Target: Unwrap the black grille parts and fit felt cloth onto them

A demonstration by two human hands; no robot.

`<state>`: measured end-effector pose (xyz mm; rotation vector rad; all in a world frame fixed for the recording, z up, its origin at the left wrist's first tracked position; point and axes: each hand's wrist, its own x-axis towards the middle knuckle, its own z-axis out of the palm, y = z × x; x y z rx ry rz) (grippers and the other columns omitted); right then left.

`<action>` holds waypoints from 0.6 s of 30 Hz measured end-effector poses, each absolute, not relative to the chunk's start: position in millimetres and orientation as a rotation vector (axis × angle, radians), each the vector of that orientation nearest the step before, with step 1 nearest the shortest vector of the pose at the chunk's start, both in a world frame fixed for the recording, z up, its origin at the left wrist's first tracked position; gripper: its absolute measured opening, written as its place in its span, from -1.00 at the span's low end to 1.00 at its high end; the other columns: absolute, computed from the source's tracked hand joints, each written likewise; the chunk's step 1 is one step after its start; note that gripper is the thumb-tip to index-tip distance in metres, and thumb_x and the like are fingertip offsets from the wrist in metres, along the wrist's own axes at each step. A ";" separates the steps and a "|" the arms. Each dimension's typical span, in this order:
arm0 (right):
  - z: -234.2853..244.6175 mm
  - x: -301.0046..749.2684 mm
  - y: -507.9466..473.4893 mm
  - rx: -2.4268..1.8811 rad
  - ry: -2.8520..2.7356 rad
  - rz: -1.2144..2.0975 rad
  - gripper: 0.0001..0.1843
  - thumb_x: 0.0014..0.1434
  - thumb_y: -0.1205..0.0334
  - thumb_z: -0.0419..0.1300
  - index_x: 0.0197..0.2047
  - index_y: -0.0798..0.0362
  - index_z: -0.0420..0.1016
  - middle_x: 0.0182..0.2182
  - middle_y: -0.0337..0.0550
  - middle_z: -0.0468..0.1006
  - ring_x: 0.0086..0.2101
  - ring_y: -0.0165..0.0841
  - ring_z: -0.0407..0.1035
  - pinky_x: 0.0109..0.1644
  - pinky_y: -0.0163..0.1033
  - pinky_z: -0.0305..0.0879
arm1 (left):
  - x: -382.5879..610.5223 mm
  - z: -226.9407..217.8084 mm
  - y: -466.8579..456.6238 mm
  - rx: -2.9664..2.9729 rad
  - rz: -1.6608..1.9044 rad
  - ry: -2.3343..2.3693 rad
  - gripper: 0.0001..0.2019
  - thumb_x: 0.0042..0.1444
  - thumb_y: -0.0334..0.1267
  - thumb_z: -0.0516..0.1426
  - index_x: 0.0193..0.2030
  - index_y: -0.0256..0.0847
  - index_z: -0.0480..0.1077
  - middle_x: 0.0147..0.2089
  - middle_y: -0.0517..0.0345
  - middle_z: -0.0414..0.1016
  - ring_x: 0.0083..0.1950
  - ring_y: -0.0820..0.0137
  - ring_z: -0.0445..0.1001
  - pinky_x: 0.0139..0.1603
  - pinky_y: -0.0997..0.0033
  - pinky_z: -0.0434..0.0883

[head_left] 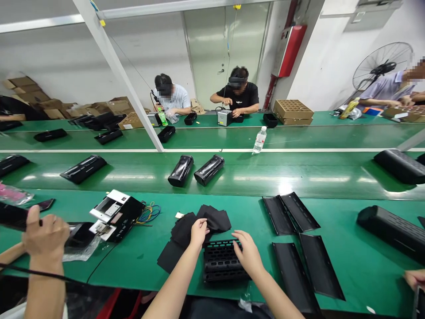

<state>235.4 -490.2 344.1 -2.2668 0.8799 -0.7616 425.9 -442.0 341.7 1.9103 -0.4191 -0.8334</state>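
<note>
My left hand [199, 232] is at the front of a loose pile of thin black sheets [182, 231]. Its fingertips are closed on the near edge of a black sheet [217, 219]. Just below lies a black slotted casing [222, 261] with rows of oblong holes, near the table's front edge. My right hand [247, 250] is over the casing's right side, fingers apart, and holds nothing. Whether its fingertips touch the casing I cannot tell.
Several black cover panels [292, 270] lie to the right, beyond them a long black casing [392, 232]. A white-and-black machine [117, 212] with wires stands left, near a co-worker's hand [46, 235]. Black casings [209, 169] and a water bottle [260, 140] stand farther back, before co-workers.
</note>
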 end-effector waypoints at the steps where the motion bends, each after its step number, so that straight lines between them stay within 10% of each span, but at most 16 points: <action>1: 346.8 244.8 -491.1 -2.255 0.843 -0.757 -0.73 0.11 0.27 -0.08 -0.15 0.04 0.35 -0.20 -0.05 0.44 -0.14 -0.26 0.30 -0.08 -0.13 0.28 | 421.7 344.0 -442.0 1.861 -0.861 -0.429 -0.79 0.03 -0.32 -0.02 -0.21 -0.33 0.32 -0.33 0.02 0.47 -0.34 0.43 0.47 -0.31 0.42 0.43; 11: 342.4 283.9 -507.3 -2.147 0.899 -0.615 -0.86 0.05 0.27 -0.01 -0.42 0.03 0.36 -0.48 -0.17 0.46 -0.44 -0.30 0.34 -0.34 -0.22 0.27 | 388.1 357.8 -439.9 1.649 -1.028 -0.460 -0.77 -0.25 -0.22 0.20 -0.39 -0.26 0.38 -0.41 0.14 0.43 -0.43 0.46 0.40 -0.38 0.44 0.39; 18: 340.4 278.3 -507.1 -2.056 0.891 -0.602 -0.79 0.08 0.25 -0.06 -0.44 0.04 0.37 -0.48 -0.14 0.47 -0.43 -0.30 0.35 -0.34 -0.25 0.23 | 383.4 351.8 -433.8 1.719 -0.945 -0.148 -0.44 -0.18 -0.03 0.17 -0.05 -0.22 0.14 -0.18 0.01 0.31 -0.29 0.43 0.39 -0.35 0.44 0.36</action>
